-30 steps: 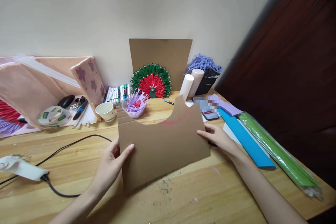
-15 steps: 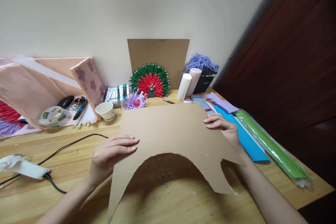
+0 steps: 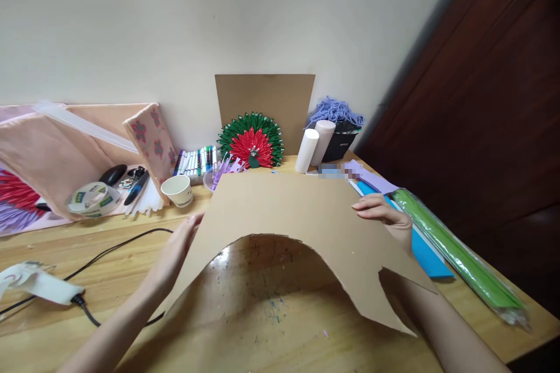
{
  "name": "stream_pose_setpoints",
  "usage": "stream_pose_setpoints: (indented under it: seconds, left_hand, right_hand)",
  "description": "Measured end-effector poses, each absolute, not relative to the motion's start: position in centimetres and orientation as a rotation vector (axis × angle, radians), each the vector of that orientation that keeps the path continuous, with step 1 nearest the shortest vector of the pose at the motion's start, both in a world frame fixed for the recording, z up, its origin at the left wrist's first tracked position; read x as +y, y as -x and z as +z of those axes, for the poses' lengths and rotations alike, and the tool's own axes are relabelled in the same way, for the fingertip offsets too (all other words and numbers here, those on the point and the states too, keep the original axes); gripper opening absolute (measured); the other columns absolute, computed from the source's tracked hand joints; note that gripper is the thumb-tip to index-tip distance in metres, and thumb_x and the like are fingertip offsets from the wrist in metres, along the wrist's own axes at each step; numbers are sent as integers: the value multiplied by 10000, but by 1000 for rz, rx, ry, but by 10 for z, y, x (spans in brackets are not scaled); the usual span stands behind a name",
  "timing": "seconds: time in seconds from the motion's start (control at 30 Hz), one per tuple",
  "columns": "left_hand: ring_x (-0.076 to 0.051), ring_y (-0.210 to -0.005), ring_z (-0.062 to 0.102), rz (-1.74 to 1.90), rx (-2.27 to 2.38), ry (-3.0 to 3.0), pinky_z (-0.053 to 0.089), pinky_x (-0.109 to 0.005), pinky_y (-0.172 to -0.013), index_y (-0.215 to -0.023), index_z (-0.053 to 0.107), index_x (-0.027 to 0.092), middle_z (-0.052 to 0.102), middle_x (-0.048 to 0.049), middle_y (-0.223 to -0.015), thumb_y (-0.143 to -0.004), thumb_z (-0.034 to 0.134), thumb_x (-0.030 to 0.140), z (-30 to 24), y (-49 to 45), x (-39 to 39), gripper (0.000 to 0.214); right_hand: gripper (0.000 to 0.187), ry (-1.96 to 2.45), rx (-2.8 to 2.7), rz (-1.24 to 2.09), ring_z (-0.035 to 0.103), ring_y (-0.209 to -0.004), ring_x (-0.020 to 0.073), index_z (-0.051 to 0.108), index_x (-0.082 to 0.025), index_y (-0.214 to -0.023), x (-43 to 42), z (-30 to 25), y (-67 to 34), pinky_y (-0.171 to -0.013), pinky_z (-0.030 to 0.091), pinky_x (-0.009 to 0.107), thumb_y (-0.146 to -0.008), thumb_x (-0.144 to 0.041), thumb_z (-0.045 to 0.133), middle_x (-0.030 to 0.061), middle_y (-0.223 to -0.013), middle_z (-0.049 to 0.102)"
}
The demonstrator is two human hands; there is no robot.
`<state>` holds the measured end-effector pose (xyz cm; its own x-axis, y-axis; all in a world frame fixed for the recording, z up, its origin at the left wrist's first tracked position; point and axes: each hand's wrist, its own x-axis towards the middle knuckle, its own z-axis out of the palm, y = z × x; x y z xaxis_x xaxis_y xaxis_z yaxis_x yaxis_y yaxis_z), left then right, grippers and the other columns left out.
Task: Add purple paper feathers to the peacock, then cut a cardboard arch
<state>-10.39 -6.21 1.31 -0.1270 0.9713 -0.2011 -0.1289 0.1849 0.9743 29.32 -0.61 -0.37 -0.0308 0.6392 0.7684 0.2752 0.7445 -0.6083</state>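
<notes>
A brown cardboard sheet [image 3: 284, 204] with a wide arch cut from its near side is held up between both hands, its near part bent and raised off the table. My left hand [image 3: 181, 245] grips the sheet's left edge, its fingers partly hidden behind the board. On the opposite edge, my right hand [image 3: 389, 218] has its fingertips just at the margin and its palm beside the board; the thumb is out of sight. A narrow notch splits the sheet's near right corner into two pointed strips.
A white glue gun [image 3: 44, 285] with a black cord lies at left. Behind are a paper cup [image 3: 177, 191], markers [image 3: 196, 161], a red-green peacock craft [image 3: 252, 145] and white rolls [image 3: 307, 151]. A green packet [image 3: 455, 253] lies along the right edge.
The sheet has lifted and tilted, its near right points shifting right. My left hand slid from the top surface to the left edge; my right hand moved outward to the right.
</notes>
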Motion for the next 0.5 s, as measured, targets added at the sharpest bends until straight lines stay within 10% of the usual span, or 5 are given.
stream_pose_setpoints:
  seconds: [0.2, 0.5]
  left_hand:
    - [-353, -1222, 468, 1028, 802, -573, 355, -474, -1035, -1095, 637, 30, 555, -235, -1255, -807, 320, 689, 16, 92, -72, 787]
    - [-255, -1207, 503, 1113, 513, -579, 410, -352, -999, -1191, 615, 164, 562, -119, -1290, -857, 294, 646, 40, 61, -106, 668]
  right_hand:
    - [133, 702, -1687, -185, 530, -641, 191, 723, -340, -866, -38, 20, -274, -591, 408, 352, -845, -347, 593, 20, -733, 703]
    - [219, 733, -1675, -505, 523, -588, 155, 696, -379, -966, -80, 18, -260, -595, 441, 305, -904, -286, 508, -20, -738, 706]
